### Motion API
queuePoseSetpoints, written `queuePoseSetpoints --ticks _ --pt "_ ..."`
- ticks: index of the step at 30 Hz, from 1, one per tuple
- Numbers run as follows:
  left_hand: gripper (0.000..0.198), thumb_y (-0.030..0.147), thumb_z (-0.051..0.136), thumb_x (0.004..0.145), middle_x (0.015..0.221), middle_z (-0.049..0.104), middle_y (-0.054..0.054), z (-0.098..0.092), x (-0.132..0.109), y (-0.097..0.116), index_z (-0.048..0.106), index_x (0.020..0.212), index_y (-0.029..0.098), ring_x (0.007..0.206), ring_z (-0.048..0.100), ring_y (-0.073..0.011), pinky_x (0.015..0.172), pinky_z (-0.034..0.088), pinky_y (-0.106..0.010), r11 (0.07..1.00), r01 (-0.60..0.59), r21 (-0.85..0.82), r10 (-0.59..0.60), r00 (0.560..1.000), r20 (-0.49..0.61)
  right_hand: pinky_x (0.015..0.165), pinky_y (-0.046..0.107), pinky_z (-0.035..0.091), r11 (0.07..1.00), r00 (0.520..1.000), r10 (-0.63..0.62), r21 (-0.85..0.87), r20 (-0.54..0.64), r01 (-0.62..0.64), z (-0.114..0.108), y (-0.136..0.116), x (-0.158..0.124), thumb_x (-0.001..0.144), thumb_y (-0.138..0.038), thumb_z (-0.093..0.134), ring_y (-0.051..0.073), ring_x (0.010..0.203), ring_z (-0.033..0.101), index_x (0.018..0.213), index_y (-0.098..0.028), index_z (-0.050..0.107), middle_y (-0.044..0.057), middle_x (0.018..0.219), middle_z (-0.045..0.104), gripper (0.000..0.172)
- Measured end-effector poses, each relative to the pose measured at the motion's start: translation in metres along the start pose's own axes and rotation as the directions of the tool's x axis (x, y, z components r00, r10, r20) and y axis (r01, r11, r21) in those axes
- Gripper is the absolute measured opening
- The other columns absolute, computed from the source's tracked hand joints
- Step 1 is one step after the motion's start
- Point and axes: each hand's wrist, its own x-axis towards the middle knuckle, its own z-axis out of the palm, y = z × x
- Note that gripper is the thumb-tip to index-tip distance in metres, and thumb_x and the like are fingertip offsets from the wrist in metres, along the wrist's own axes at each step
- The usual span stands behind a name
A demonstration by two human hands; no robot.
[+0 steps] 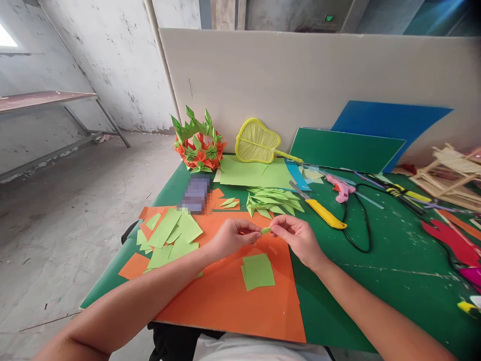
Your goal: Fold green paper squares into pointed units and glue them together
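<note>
Between my two hands is a small folded piece of green paper (pixel 265 230), held just above a large orange sheet (pixel 240 311). My left hand (pixel 235 238) pinches its left end, and my right hand (pixel 295 235) pinches the right end. Below them, a couple of green paper squares (pixel 259 272) lie on the orange sheet. More loose green paper pieces (pixel 165 233) are scattered to the left. Just beyond my hands sits a heap of folded green paper leaves (pixel 274 200). Two or three similar folded leaves (pixel 229 203) rest on a small orange piece nearby.
A green and orange folded-paper crown (pixel 199 145) stands at the back left. A yellow fan (pixel 258 141) leans against the pale board. To the right lie a yellow utility knife (pixel 325 213), blade out, a pink glue gun (pixel 340 189) with its cord, and a wooden frame (pixel 447 175).
</note>
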Motion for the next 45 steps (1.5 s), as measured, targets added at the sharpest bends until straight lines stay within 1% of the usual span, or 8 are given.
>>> queuePoseSetpoints --ticks 8,11,14,17,26,33,39,45 --pt "0.021 0.035 0.063 0.080 0.080 0.068 -0.001 -0.028 0.014 -0.003 0.068 0.095 0.020 0.070 0.060 -0.0137 0.066 0.048 -0.024 0.892 -0.173 0.418 0.256 0.954 -0.153 0.069 0.030 0.051 1.000 0.996 -0.011 0.003 -0.091 0.012 -0.011 0.002 0.005 0.081 -0.043 0.065 0.015 0.069 0.059 0.082 -0.020 0.067 0.004 0.080 0.067 0.023" --pt "0.011 0.029 0.061 0.082 0.080 0.065 0.000 -0.048 0.022 0.000 0.062 0.085 0.019 0.070 0.057 -0.0131 0.067 0.045 -0.023 0.807 -0.180 0.563 0.361 0.905 -0.227 0.073 0.031 0.050 0.977 0.983 -0.028 -0.202 0.184 0.065 -0.013 0.000 0.002 0.080 -0.044 0.067 0.018 0.078 0.060 0.088 -0.023 0.071 0.005 0.090 0.066 0.023" --pt "0.007 0.023 0.056 0.083 0.080 0.064 -0.001 -0.063 0.028 0.000 0.062 0.083 0.019 0.073 0.057 -0.0147 0.067 0.043 -0.024 0.693 -0.133 0.708 0.398 0.890 -0.223 0.089 0.034 0.045 0.880 0.868 -0.038 -0.394 0.496 0.264 -0.009 -0.003 -0.003 0.072 -0.047 0.074 0.023 0.101 0.056 0.109 -0.030 0.069 0.006 0.111 0.060 0.041" --pt "0.013 0.018 0.052 0.085 0.090 0.065 -0.005 -0.072 0.032 -0.004 0.065 0.088 0.018 0.079 0.059 -0.0175 0.070 0.044 -0.026 0.598 -0.081 0.798 0.410 0.886 -0.217 0.098 0.037 0.040 0.789 0.788 -0.003 -0.482 0.616 0.380 -0.005 -0.003 -0.005 0.067 -0.049 0.078 0.027 0.111 0.050 0.120 -0.032 0.063 0.006 0.117 0.055 0.059" --pt "0.033 0.011 0.038 0.090 0.120 0.061 -0.009 -0.072 0.036 -0.013 0.067 0.105 0.017 0.109 0.057 -0.0243 0.096 0.045 -0.037 0.334 -0.080 0.939 0.531 0.839 -0.117 0.092 0.032 0.041 0.792 0.772 0.005 -0.474 0.636 0.385 0.001 -0.003 -0.007 0.077 -0.033 0.073 0.021 0.105 0.051 0.105 -0.027 0.066 0.003 0.107 0.057 0.029" --pt "0.036 0.006 0.037 0.087 0.110 0.065 -0.009 -0.068 0.033 -0.016 0.063 0.110 0.015 0.102 0.061 -0.0234 0.088 0.050 -0.034 0.323 -0.142 0.936 0.469 0.883 -0.028 0.082 0.029 0.044 0.852 0.799 -0.002 -0.417 0.601 0.316 0.005 -0.002 -0.009 0.078 -0.015 0.069 0.018 0.093 0.054 0.097 -0.023 0.061 0.001 0.094 0.061 0.022" --pt "0.038 0.007 0.037 0.086 0.127 0.054 -0.015 -0.075 0.041 -0.026 0.059 0.117 0.011 0.108 0.059 -0.0245 0.092 0.049 -0.036 0.308 -0.115 0.944 0.508 0.859 -0.061 0.079 0.028 0.045 0.865 0.797 -0.003 -0.398 0.604 0.305 0.006 0.000 -0.008 0.078 -0.014 0.068 0.018 0.089 0.055 0.100 -0.023 0.063 0.001 0.088 0.061 0.025" --pt "0.031 0.013 0.039 0.088 0.111 0.065 -0.013 -0.082 0.053 -0.030 0.068 0.100 0.012 0.101 0.060 -0.0252 0.092 0.047 -0.037 0.320 -0.145 0.936 0.515 0.856 -0.044 0.080 0.029 0.043 0.856 0.778 -0.020 -0.392 0.628 0.338 0.005 0.002 -0.006 0.078 -0.015 0.069 0.018 0.089 0.054 0.100 -0.023 0.065 0.001 0.087 0.063 0.023"
